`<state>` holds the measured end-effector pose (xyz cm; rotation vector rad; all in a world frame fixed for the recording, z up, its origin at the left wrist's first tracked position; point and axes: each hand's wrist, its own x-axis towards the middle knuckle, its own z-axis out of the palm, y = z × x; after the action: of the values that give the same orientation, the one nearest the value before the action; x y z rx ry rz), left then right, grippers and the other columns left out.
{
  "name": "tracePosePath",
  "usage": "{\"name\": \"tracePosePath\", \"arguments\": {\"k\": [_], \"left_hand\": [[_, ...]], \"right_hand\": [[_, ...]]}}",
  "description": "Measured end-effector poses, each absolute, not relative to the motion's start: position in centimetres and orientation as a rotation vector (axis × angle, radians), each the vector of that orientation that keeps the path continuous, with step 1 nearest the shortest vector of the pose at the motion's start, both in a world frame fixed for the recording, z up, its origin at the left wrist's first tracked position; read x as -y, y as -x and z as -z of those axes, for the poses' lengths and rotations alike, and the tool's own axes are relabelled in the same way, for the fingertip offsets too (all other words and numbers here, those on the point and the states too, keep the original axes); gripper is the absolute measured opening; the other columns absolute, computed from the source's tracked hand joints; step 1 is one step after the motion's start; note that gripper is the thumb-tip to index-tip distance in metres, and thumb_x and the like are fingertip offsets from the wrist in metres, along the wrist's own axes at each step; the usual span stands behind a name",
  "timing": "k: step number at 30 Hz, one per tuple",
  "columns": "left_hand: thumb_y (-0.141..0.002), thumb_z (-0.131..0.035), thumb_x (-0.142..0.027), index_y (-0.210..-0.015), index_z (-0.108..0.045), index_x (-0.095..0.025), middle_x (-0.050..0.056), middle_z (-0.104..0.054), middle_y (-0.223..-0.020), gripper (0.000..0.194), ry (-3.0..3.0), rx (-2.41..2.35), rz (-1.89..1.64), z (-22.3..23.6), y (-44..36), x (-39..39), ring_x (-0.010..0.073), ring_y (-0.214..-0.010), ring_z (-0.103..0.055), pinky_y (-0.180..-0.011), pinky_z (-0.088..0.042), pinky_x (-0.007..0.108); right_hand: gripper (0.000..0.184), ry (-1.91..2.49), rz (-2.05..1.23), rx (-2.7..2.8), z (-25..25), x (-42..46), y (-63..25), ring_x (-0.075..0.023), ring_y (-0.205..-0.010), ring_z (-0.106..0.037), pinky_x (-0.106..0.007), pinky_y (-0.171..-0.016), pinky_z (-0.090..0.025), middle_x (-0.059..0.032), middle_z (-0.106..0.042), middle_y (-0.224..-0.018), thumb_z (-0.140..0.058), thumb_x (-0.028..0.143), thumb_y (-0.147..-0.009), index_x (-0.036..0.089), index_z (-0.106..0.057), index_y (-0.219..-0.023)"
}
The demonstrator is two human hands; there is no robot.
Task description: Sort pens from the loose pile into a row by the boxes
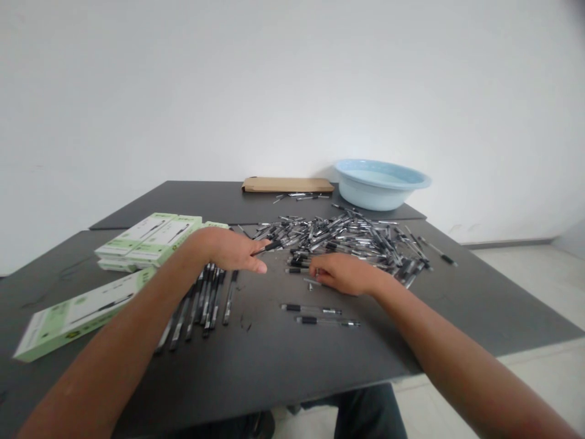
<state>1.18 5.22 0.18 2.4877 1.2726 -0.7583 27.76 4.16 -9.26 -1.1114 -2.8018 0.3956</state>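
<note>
Two pens (311,309) lie on the dark table (260,372); beyond them the right hand (342,273) curls at the near edge of a pen heap (333,231); whether it grips, I cannot tell. The left hand (231,248) spreads thumb from fingers; one pen (274,245) lies at its fingertips.

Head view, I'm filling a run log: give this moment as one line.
left hand: at black-grip pen, hold unclear | right hand: at near edge of pen pile, hold unclear | blue basin: behind pile
</note>
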Motion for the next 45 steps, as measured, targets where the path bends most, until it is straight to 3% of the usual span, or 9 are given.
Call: {"name": "tracePosePath", "arguments": {"k": [3, 7, 11, 14, 18, 23, 29, 38, 45], "left_hand": [[-0.093, -0.038, -0.049, -0.148, -0.028, -0.008, 0.017, -0.061, -0.128, 0.07, -2.473, -1.302, 0.789, -0.2, -1.4, -5.0, 0.0264, -0.109, -0.061, -0.085, -0.045, 0.027], [-0.093, -0.04, -0.047, -0.151, -0.02, -0.008, 0.018, -0.058, -0.132, 0.073, -2.454, -1.351, 0.805, -0.2, -1.7, -4.9, 0.027, -0.115, -0.057, -0.089, -0.043, 0.029], [-0.094, -0.039, -0.045, -0.149, -0.025, -0.007, 0.015, -0.072, -0.107, 0.068, -2.376, -1.31, 0.802, -0.2, -1.9, -4.9, 0.0249, -0.102, -0.064, -0.082, -0.046, 0.028], [-0.093, -0.039, -0.044, -0.15, -0.02, -0.005, 0.012, -0.075, -0.094, 0.071, -2.338, -1.285, 0.778, -0.2, -2.0, -4.8, 0.023, -0.09, -0.067, -0.073, -0.048, 0.026], [-0.093, -0.04, -0.041, -0.151, -0.01, -0.004, 0.013, -0.075, -0.095, 0.075, -2.298, -1.289, 0.778, -0.3, -2.4, -4.4, 0.0219, -0.086, -0.068, -0.071, -0.048, 0.025], [-0.092, -0.041, -0.038, -0.15, -0.016, -0.002, 0.015, -0.075, -0.097, 0.073, -2.243, -1.281, 0.755, -0.3, -2.9, -4.1, 0.0236, -0.084, -0.069, -0.069, -0.049, 0.027], [-0.091, -0.041, -0.034, -0.151, -0.012, -0.002, 0.017, -0.072, -0.107, 0.073, -2.169, -1.246, 0.707, 0.3, -2.8, -4.3, 0.0233, -0.083, -0.07, -0.069, -0.05, 0.026], [-0.093, -0.041, -0.035, -0.146, -0.03, -0.008, 0.015, -0.072, -0.107, 0.06, -2.182, -1.223, 0.742, 0.7, -3.0, -4.3, 0.0215, -0.082, -0.07, -0.068, -0.052, 0.026], [-0.095, -0.041, -0.037, -0.153, -0.009, -0.011, 0.013, -0.072, -0.109, 0.071, -2.126, -1.251, 0.806, 1.9, -3.5, -4.9, 0.02, -0.086, -0.07, -0.067, -0.051, 0.022]], "right_hand": [[0.02, 1.037, -0.36, 2.873, 9.8, -3.8, -27.3, -0.018, -0.09, -0.057, -0.026, -0.074, -0.037, -0.006, -0.062, -0.103, -0.054, 0.017, -0.087, 0.02, -0.06, -0.105], [0.018, 0.987, -0.315, 2.944, 10.2, -4.1, -26.9, -0.0183, -0.088, -0.057, -0.027, -0.074, -0.038, -0.0059, -0.059, -0.1, -0.056, 0.02, -0.087, 0.021, -0.062, -0.104], [0.014, 0.938, -0.203, 2.956, 10.8, -4.1, -26.3, -0.0178, -0.088, -0.056, -0.027, -0.074, -0.038, -0.0055, -0.059, -0.096, -0.051, 0.019, -0.089, 0.02, -0.063, -0.097], [0.013, 0.987, -0.12, 2.935, 11.1, -3.9, -25.8, -0.0178, -0.086, -0.056, -0.027, -0.072, -0.038, -0.0061, -0.059, -0.097, -0.051, 0.02, -0.089, 0.019, -0.061, -0.096], [0.014, 0.976, -0.117, 2.927, 11.1, -3.7, -25.7, -0.0183, -0.087, -0.056, -0.028, -0.073, -0.038, -0.0063, -0.06, -0.099, -0.054, 0.022, -0.088, 0.019, -0.059, -0.1], [0.012, 0.942, -0.104, 2.936, 11.3, -3.8, -25.5, -0.0183, -0.087, -0.056, -0.028, -0.074, -0.037, -0.0061, -0.06, -0.094, -0.05, 0.02, -0.09, 0.019, -0.061, -0.095], [0.01, 0.967, -0.029, 2.861, 11.7, -3.5, -24.8, -0.0195, -0.087, -0.056, -0.029, -0.077, -0.039, -0.0087, -0.062, -0.095, -0.052, 0.021, -0.086, 0.016, -0.059, -0.091], [0.011, 1.104, -0.354, 2.531, 11.1, -4.5, -26.3, -0.0121, -0.06, -0.049, -0.022, -0.057, -0.031, 0.0009, -0.059, -0.071, -0.05, 0.016, -0.08, 0.019, -0.051, -0.091], [0.006, 1.01, -0.55, 2.203, 9.0, -3.4, -27.1, -0.0091, -0.054, -0.045, -0.019, -0.054, -0.031, 0.0062, -0.051, -0.062, -0.048, 0.018, -0.083, 0.02, -0.045, -0.087]]}}
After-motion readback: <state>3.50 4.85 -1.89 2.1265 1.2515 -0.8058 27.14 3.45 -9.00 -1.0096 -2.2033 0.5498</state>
